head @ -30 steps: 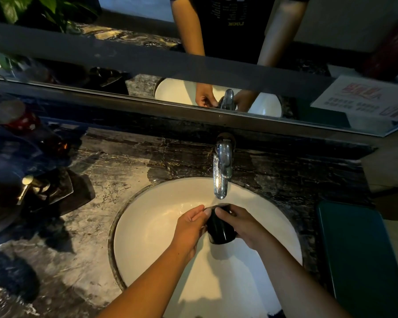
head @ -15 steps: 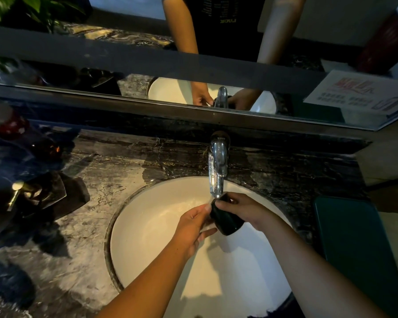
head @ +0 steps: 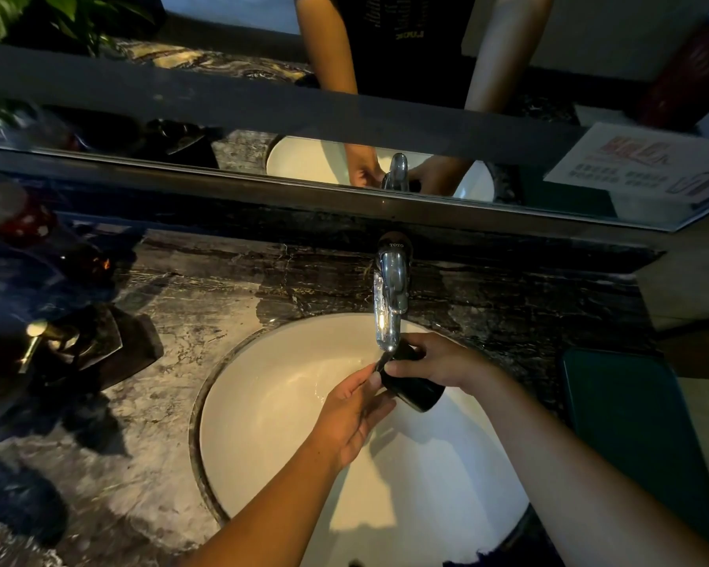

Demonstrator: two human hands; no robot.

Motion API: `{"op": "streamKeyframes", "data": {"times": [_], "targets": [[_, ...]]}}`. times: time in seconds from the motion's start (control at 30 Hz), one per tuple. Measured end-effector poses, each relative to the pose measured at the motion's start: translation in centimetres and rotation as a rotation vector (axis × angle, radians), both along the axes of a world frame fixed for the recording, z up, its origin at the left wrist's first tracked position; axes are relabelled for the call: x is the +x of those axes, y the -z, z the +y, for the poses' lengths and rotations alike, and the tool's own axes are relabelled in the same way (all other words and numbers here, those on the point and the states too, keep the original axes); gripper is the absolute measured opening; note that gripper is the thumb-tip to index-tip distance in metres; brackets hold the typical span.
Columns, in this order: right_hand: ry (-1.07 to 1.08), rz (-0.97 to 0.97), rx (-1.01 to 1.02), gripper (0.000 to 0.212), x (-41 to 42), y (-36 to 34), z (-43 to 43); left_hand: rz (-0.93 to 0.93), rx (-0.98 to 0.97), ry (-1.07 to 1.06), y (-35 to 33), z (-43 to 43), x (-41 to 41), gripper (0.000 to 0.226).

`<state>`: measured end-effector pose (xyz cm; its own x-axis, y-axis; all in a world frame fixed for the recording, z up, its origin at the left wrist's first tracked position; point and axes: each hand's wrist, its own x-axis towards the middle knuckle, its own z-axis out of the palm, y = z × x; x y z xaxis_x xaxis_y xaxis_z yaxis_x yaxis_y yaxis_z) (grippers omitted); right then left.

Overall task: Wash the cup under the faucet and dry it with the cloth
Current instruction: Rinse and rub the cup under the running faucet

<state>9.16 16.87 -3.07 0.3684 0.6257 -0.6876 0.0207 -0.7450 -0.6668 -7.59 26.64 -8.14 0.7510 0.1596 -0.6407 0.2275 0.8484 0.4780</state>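
- Dim washroom: dark marble worktop [head: 173,403], mirror [head: 238,153] behind, white basin [head: 263,403] sunk at its front edge.
- Black cup [head: 414,388] is over the basin's back edge, mouth right under the faucet [head: 390,296] spout.
- Long axis is tilted, mouth up-left toward the spout, base down-right.
- Right hand [head: 439,362] wraps the cup body. Left hand [head: 348,411] is loose, fingertips touching the rim.
- Handling guess: small, rigid, light and glossy, so slippery wet, and it could chip on the basin. Grip the body, not the rim.

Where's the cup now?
The cup is centre of the head view, over the sink, just under the faucet, gripped by the right hand, left hand at its mouth.
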Motion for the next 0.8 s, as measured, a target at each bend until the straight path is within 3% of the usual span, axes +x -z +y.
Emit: {"op": "streamKeyframes", "data": {"times": [0.2,0.53,0.8], "targets": [[-0.052,-0.06,-0.034,0.05,0.2,-0.5,0.6,-0.007,0.016,0.004,0.0,0.1,-0.1,0.034],[-0.068,-0.103,-0.097,0.091,0.0,0.0,0.4,0.022,0.024,0.026,-0.3,-0.5,-0.4,0.032],[0.084,-0.065,-0.009,0.052,-2.5,1.3,-0.6,0.084,0.105,0.069,-0.7,0.5,-0.7,0.036]]}}
